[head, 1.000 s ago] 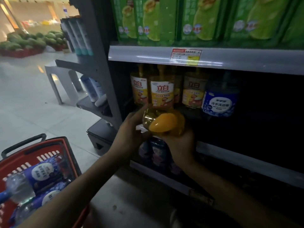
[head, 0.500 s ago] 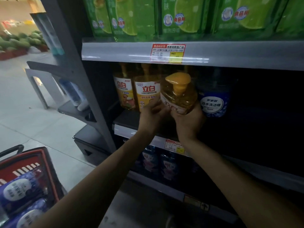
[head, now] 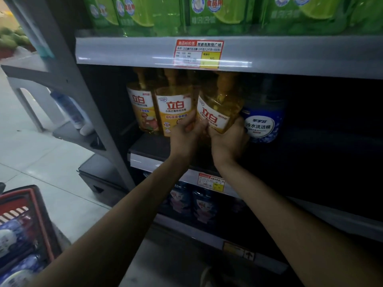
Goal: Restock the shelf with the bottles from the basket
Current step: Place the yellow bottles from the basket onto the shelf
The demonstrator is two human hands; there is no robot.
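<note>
A yellow detergent bottle (head: 217, 108) with a white and red label sits tilted over the middle shelf (head: 149, 151), held from below by both hands. My left hand (head: 186, 135) grips its lower left side and my right hand (head: 228, 141) cups its base on the right. Two matching yellow bottles (head: 174, 108) stand to its left on the shelf. A blue bottle (head: 261, 121) stands just to its right. The red basket (head: 31, 214) is at the lower left, with blue bottles (head: 14, 237) lying inside.
The shelf above (head: 128, 50) carries green packs (head: 207, 13) and a price tag. Dark blue pouches (head: 192, 204) fill the shelf below. A grey side rack (head: 68, 79) with white bottles stands left. The middle shelf to the right of the blue bottle is dark.
Both hands lifted the yellow bottle from below shelf level up and into the row, between the yellow bottles and the blue one. The view moved closer to the shelf.
</note>
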